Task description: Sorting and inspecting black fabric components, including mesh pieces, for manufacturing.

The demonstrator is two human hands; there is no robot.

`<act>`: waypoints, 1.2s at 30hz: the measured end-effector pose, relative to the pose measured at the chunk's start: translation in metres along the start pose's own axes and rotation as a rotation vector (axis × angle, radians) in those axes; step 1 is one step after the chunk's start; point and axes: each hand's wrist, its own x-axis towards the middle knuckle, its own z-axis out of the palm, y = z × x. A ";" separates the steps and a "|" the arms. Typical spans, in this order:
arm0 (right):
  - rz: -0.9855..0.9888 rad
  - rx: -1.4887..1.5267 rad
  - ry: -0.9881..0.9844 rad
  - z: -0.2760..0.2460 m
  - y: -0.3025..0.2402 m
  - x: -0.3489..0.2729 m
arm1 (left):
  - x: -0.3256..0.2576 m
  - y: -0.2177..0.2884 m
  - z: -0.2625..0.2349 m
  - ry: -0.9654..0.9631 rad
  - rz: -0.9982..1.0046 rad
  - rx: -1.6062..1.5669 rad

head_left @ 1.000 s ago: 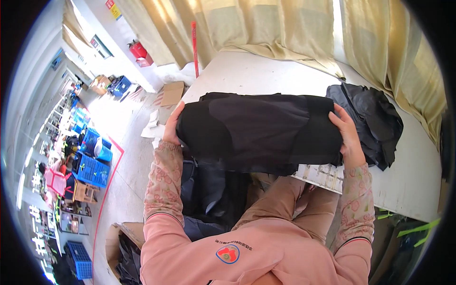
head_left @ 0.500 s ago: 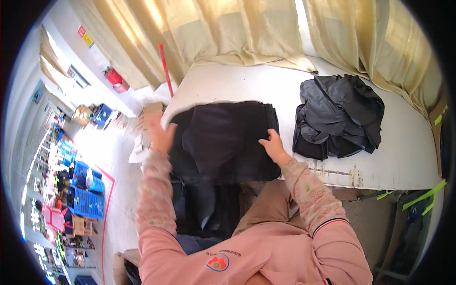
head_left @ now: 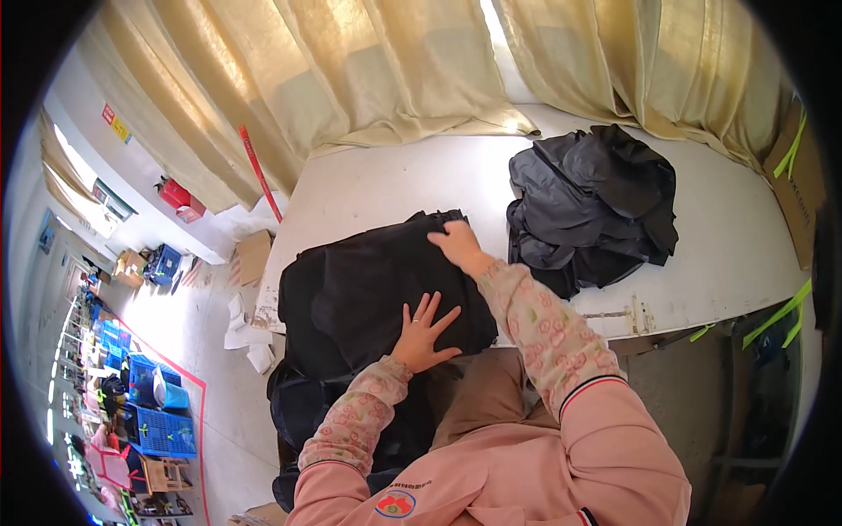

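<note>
Left hand (head_left: 424, 336) is down flat on the black garment (head_left: 377, 294), fingers splayed wide, palm pressing the cloth near its front edge. Right hand (head_left: 456, 243) is up at the far right corner of that same garment, resting open on the fabric with the fingers lying over the corner; whether any cloth is pinched under them can't be made out. The garment lies spread on the white tabletop (head_left: 395, 180), right at the near left corner, its lower part spilling over the edge toward the person's lap, where more dark cloth (head_left: 303, 412) hangs below. Just to the right of the right hand, close but not touching it, sits a crumpled heap of dark clothing (head_left: 596, 206), further back on the tabletop. Both forearms are in floral sleeves, coming out of a pink top. Cream curtains (head_left: 377, 79) hang along the far side, their hems pooling on the tabletop. A red rod (head_left: 259, 171) leans at the left edge beside the curtains. Down on the floor to the left, blue crates (head_left: 162, 425), well apart from the work, and a cardboard box (head_left: 253, 256) near the tabletop's left side
</note>
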 end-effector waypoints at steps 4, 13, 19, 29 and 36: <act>0.018 0.149 0.145 -0.026 -0.010 0.044 | 0.008 0.003 0.002 -0.014 0.012 -0.007; 0.325 0.061 -0.371 -0.060 -0.002 0.046 | 0.002 -0.003 0.004 0.013 -0.013 -0.052; 0.202 0.047 -0.366 -0.033 -0.008 0.030 | 0.001 -0.002 0.010 0.027 -0.008 -0.068; 0.127 0.865 0.094 -0.069 -0.033 0.067 | -0.002 -0.005 0.013 0.025 0.003 -0.077; -0.042 0.019 0.189 -0.090 0.085 0.018 | 0.009 -0.004 0.012 0.021 0.052 -0.101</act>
